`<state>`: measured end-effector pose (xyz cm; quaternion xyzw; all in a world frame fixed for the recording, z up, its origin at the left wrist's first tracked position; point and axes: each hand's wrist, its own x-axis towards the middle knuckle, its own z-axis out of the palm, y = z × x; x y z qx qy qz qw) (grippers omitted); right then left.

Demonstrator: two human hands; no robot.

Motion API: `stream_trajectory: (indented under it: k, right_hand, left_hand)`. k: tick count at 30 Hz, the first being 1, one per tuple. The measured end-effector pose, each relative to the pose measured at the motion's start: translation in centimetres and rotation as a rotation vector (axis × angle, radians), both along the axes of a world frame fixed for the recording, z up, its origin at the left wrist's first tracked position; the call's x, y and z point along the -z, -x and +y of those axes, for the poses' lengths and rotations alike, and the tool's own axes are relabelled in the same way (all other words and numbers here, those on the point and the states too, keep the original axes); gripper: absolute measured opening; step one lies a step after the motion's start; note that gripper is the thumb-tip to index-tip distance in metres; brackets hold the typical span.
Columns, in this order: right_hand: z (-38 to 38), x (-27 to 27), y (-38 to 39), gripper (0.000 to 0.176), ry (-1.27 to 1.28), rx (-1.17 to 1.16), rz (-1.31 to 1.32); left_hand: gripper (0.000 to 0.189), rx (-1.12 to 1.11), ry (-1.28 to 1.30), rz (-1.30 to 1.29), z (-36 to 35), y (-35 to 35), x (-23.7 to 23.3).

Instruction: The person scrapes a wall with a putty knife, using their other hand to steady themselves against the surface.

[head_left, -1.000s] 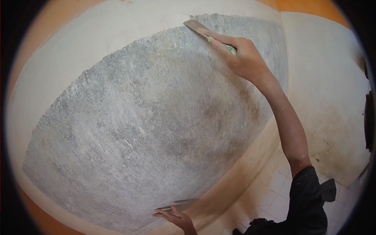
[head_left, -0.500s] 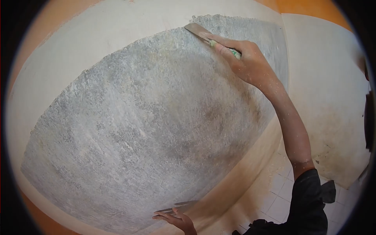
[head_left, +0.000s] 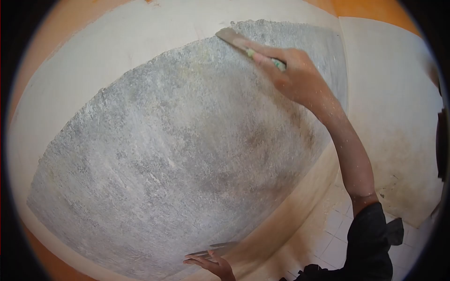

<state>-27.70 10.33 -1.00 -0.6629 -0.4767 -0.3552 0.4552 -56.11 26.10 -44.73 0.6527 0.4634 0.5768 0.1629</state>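
Note:
My right hand (head_left: pixel 297 77) is closed around the handle of a putty knife (head_left: pixel 230 37), with green and pale marks on the handle. Its broad metal blade lies at the curved upper border of a rough grey patch (head_left: pixel 178 136) on the wall, where the grey meets smooth white. Low in the view, my left hand (head_left: pixel 216 268) has its fingers stretched out by the lower part of the patch. Dark narrow shapes show on the wall just beyond those fingers. Pale specks dot my right forearm.
White wall surface (head_left: pixel 117 42) borders the patch above, with orange paint (head_left: pixel 379 14) at the top. Another white wall (head_left: pixel 389 103) meets it at a corner on the right. Pale floor tiles (head_left: pixel 335 229) show below, beside my dark sleeve (head_left: pixel 368 243).
The putty knife's blade has shifted slightly left along the border, and my right hand is a little blurred. My left hand stays in nearly the same place.

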Motion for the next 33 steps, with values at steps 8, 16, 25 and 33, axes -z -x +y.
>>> stream_trajectory:
  k: [8,16,25,33]
  right_hand:
    - [1.8,1.3,-1.4,0.03,-0.143,-0.015,-0.179]
    - [4.2,0.3,-0.3,0.024,-0.427,-0.013,-0.434]
    - [2.2,2.1,2.2,0.027,-0.175,-0.087,0.036]
    - [3.2,2.5,0.7,0.027,-0.264,-0.058,-0.098]
  left_hand:
    - [0.077,-0.002,0.029,-0.019,-0.3,0.7,-0.2]
    - [0.078,0.012,0.006,-0.014,-0.4,0.7,-0.7]
    - [0.079,0.029,0.024,0.017,-0.6,1.1,-0.8]
    - [0.079,0.053,0.02,0.02,-0.5,1.8,0.0]
